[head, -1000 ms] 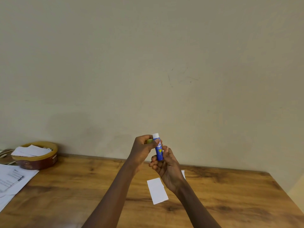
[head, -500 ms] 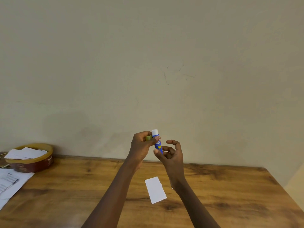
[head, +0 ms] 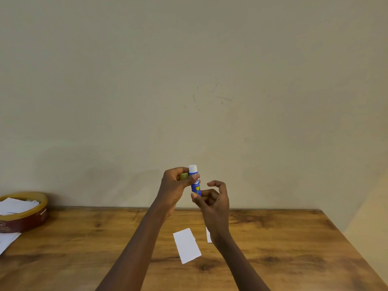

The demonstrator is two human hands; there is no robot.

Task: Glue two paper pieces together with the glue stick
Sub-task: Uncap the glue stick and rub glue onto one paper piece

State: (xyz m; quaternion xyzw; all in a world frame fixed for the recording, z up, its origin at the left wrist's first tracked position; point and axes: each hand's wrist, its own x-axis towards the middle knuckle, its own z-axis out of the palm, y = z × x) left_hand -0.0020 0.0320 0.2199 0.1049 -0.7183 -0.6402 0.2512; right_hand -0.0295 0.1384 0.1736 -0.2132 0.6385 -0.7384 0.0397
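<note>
So right now you've got the glue stick (head: 196, 185) standing upright in mid-air above the table (head: 273, 238), white tip pointing up. Your left grip (head: 176, 185) is curled round the upper part of the tube, thumb across the front, and the yellow-green cap (head: 184, 176) is tucked in those same fingers. Your right grip (head: 214, 202) pinches the bottom end with the thumb and a finger behind it, while the index finger is hooked up in the air and touches nothing. It looks to me like you're winding the base.

Here's what matters for the next bit. The paper piece (head: 186, 245) lies flat on the table below your hands and a bit nearer to you, between your two forearms. Its long axis runs roughly away from you, skewed a little. The second piece (head: 208, 236) peeks out just beside your right wrist and is mostly hidden.

The glue end faces away from the paper, so I reckon you'll have to flip the tube over before you come down. Either hand is about as close to the open piece.
</note>
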